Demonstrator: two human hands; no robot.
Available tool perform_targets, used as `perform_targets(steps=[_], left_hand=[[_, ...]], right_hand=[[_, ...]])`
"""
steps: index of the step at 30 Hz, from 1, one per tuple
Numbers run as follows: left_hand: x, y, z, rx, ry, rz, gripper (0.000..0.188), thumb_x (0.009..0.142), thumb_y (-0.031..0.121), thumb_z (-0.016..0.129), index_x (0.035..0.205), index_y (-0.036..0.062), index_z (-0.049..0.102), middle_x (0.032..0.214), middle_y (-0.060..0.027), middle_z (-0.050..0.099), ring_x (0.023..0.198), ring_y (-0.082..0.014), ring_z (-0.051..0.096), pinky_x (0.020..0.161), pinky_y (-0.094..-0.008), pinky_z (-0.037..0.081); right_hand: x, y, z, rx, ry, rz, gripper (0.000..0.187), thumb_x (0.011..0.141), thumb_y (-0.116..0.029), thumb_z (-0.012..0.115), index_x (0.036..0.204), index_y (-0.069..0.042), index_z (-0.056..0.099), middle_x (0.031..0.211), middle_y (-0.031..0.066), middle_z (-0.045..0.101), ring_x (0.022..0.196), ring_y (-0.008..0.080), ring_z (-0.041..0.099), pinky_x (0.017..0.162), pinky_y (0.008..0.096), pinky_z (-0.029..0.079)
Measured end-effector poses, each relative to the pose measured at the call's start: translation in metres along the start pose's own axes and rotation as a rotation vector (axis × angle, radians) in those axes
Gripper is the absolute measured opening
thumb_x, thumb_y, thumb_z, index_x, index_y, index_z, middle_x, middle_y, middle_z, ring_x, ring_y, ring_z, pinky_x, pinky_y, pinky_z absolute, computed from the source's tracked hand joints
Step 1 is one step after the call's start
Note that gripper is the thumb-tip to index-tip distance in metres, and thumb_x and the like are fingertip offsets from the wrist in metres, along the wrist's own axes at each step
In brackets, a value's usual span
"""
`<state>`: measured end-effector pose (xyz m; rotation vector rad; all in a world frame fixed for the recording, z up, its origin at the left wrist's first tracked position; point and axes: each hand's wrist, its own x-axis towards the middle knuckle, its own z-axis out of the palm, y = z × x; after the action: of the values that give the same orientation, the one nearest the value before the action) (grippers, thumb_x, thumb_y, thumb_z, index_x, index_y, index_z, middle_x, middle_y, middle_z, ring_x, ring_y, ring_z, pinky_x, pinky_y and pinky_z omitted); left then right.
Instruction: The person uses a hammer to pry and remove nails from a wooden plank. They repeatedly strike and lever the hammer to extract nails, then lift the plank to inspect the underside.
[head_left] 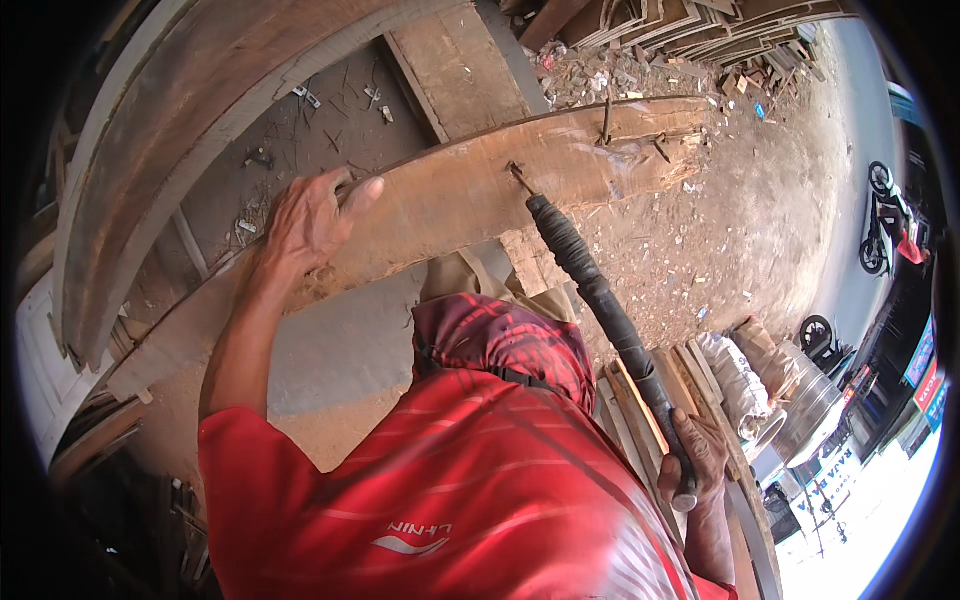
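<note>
A long weathered wooden plank (pixel 450 185) lies crosswise in front of me. My left hand (pixel 312 222) grips its far edge, with the fingers curled over and the thumb sticking out. My right hand (pixel 697 455) is closed round the near end of a long pry bar (pixel 600 300), its shaft wrapped in black tape. The bar's thin metal tip meets the plank at a small dark hole or nail (pixel 516 170); which one, I cannot tell. Farther right, a bent rusty nail (pixel 607 122) stands up from the wood, and a shorter nail (pixel 661 148) sits near the broken end.
A crossways board (pixel 460 75) runs beneath the plank. Large curved timbers (pixel 150 130) stand at the left. Loose nails and scraps litter the ground (pixel 345 110). Stacked boards (pixel 660 25) lie at the back. At right are white sacks (pixel 740 380) and a parked motorcycle (pixel 880 225).
</note>
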<state>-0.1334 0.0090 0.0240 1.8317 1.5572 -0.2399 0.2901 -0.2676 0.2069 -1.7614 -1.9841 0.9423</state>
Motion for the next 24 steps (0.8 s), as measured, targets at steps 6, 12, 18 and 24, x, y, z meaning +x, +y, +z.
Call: perform_targets(steps=[6,12,18,24], left_hand=[[0.002,-0.004,0.0,0.039,0.019,0.025,0.102,0.094,0.082,0.044,0.116,-0.0149,0.066,0.103,-0.0363,0.07,0.103,-0.0497,0.069,0.09,-0.053,0.055],[-0.008,-0.002,0.003,0.108,0.04,0.004,0.102,0.095,0.082,0.04,0.122,-0.0138,0.065,0.109,-0.0365,0.069,0.105,-0.0487,0.07,0.093,-0.0538,0.054],[0.015,-0.014,0.004,0.0,-0.081,-0.02,0.106,0.092,0.086,0.036,0.122,-0.0112,0.066,0.11,-0.0339,0.07,0.106,-0.0474,0.069,0.095,-0.0527,0.052],[0.025,-0.016,0.006,0.014,-0.102,-0.047,0.116,0.09,0.089,0.035,0.129,-0.0171,0.061,0.123,-0.0381,0.065,0.123,-0.0476,0.062,0.106,-0.0495,0.048]], right_hand=[[0.005,0.04,0.016,0.062,-0.025,-0.148,0.049,0.105,-0.029,0.054,0.144,0.002,0.053,0.065,0.0049,0.048,0.054,0.0249,0.055,0.064,0.0459,0.059],[-0.008,0.079,0.028,0.059,-0.094,-0.163,0.051,0.105,-0.032,0.058,0.149,-0.008,0.05,0.068,0.0049,0.051,0.058,0.0245,0.056,0.078,0.0519,0.06],[0.01,0.099,0.026,0.143,-0.04,-0.182,0.047,0.103,-0.024,0.056,0.147,-0.009,0.053,0.068,0.0049,0.051,0.06,0.0243,0.057,0.08,0.0521,0.06],[0.018,0.123,0.025,0.133,-0.03,-0.223,0.045,0.102,-0.021,0.051,0.144,-0.007,0.054,0.069,0.0047,0.052,0.06,0.0247,0.057,0.081,0.0515,0.058]])
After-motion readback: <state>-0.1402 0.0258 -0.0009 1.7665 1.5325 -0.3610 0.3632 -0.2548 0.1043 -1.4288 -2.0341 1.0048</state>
